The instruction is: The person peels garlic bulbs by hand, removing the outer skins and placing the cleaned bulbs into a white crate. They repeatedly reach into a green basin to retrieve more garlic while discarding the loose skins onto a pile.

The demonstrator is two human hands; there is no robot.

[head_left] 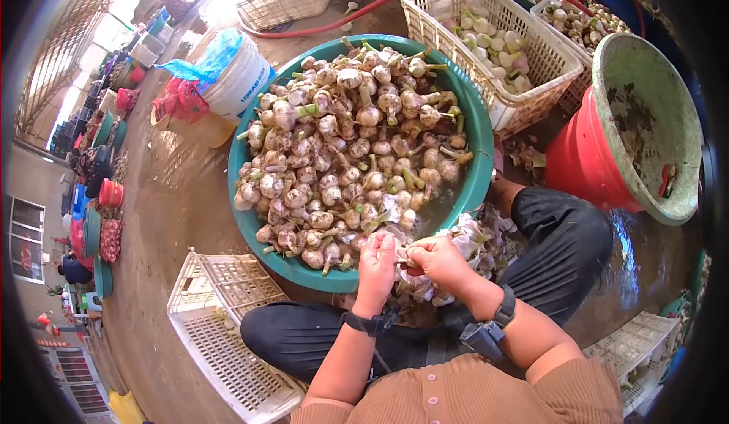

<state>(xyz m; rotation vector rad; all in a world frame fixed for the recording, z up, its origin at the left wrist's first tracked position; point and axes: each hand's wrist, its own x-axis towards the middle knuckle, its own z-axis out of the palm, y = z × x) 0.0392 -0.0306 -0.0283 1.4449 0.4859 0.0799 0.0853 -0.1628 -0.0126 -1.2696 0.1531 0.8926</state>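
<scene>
At the near rim of a green tub (474, 196), my left hand (377, 263) is closed round a garlic bulb (401, 254), mostly hidden by the fingers. My right hand (442, 264) pinches the same bulb from the other side, its thumb and forefinger pressed together. Something small and dark shows under the right fingers; I cannot make out what it is. Heaped garlic bulbs (326, 166) with dirty skins and cut stems fill the tub, with some water showing at its right side. Below the hands, loose garlic peels (486, 245) are piled between my legs.
A white crate (531, 90) with peeled garlic stands beyond the tub to the right. Near it leans a red bucket (585, 151). Another crate (228, 333) lies by my left knee. A white pail (239, 75) and a red hose (364, 10) are farther off.
</scene>
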